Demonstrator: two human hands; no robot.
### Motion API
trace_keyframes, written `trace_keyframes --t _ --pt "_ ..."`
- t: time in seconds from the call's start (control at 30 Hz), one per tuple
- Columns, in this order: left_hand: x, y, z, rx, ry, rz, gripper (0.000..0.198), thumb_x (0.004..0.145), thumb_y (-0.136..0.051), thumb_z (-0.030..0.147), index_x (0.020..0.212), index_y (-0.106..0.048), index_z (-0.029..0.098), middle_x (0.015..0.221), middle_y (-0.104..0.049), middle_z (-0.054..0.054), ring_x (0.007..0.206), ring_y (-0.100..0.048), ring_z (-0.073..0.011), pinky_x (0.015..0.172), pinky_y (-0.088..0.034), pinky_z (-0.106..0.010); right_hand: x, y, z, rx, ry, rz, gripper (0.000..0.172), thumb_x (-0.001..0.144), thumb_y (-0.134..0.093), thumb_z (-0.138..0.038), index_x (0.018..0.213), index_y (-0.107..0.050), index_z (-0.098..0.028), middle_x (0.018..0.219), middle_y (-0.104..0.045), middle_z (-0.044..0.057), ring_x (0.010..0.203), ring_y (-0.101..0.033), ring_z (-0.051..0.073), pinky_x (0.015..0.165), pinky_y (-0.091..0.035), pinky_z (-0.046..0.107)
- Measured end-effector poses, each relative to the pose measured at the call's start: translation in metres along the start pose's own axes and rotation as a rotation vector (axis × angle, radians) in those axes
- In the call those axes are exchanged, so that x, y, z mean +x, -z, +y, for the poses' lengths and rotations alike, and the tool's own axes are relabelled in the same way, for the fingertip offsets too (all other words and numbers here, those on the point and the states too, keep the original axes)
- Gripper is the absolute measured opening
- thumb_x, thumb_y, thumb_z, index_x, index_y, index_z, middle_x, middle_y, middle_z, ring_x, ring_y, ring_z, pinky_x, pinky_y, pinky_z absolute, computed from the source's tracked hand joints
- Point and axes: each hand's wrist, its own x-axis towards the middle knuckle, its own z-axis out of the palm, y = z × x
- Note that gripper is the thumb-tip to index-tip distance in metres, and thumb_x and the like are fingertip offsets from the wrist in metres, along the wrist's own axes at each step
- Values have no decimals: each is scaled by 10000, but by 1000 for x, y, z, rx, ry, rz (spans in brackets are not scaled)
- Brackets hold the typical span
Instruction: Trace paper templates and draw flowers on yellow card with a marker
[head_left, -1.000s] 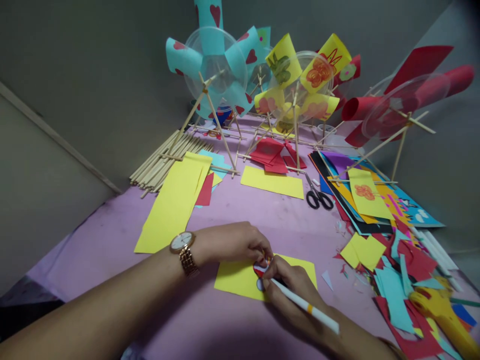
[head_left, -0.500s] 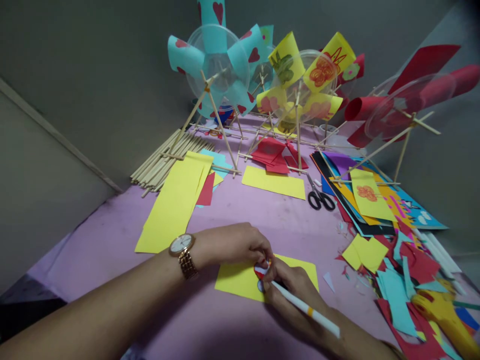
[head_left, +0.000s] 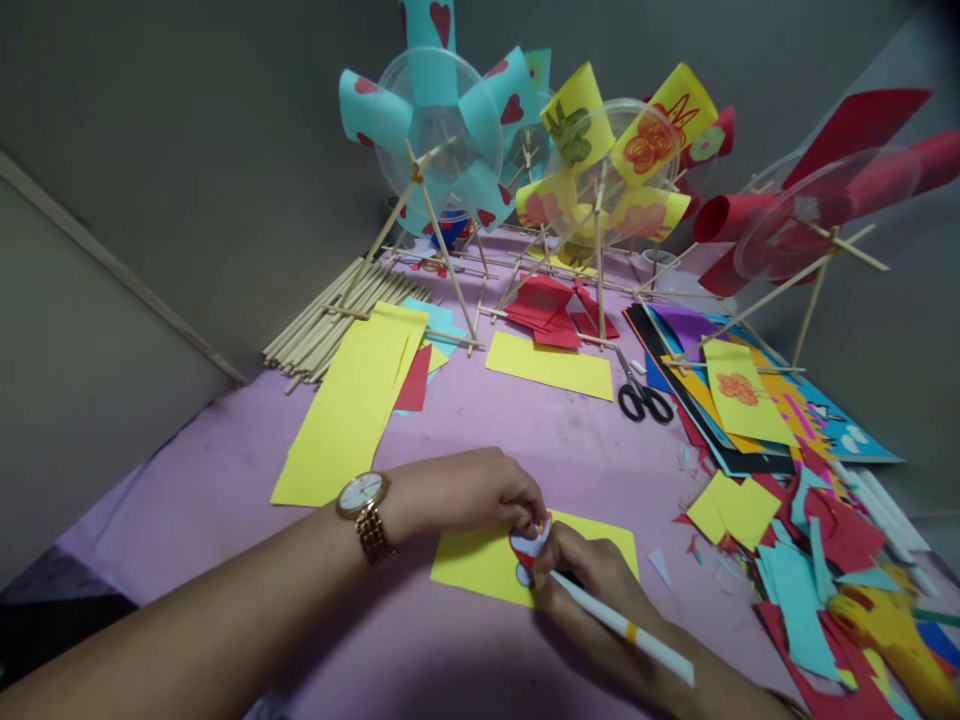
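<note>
Over a yellow paper rectangle [head_left: 476, 568] in front of me, both hands come together at a small red-and-white piece [head_left: 531, 542], which looks like a cutout or sticker. My left hand [head_left: 499, 495], with a gold watch [head_left: 364, 494] on its wrist, pinches the piece's upper edge. My right hand [head_left: 589, 570] is closed around a white pen [head_left: 652, 650] with an orange band. Its fingertips also touch the piece's right side. The pen slants down to the right, and its other end is hidden in the hand.
Yellow strips [head_left: 349, 400] and a bundle of sticks [head_left: 330, 320] lie at left. Black-handled scissors [head_left: 643, 400] rest mid-table. Paper wheels on stick frames, including a blue one [head_left: 433, 80], stand behind. Coloured scraps [head_left: 799, 605] and a yellow glue gun [head_left: 881, 625] are at right.
My right hand and the pen have shifted slightly right and down. More of the piece's white face shows between my fingers. My left hand stays almost where it was.
</note>
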Motion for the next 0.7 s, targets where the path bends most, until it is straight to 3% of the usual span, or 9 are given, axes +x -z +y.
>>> trace_keyframes --t 0.7 --pt "-1 -2 -3 -42 7 7 254 841 -523 22 967 -690 167 901 -725 -23 793 -644 -107 709 -435 -182 -5 3 -1 93 -127 0 65 680 -402 -195 625 -397 -228 506 -422 -50 417 -367 99 425 -265 202"
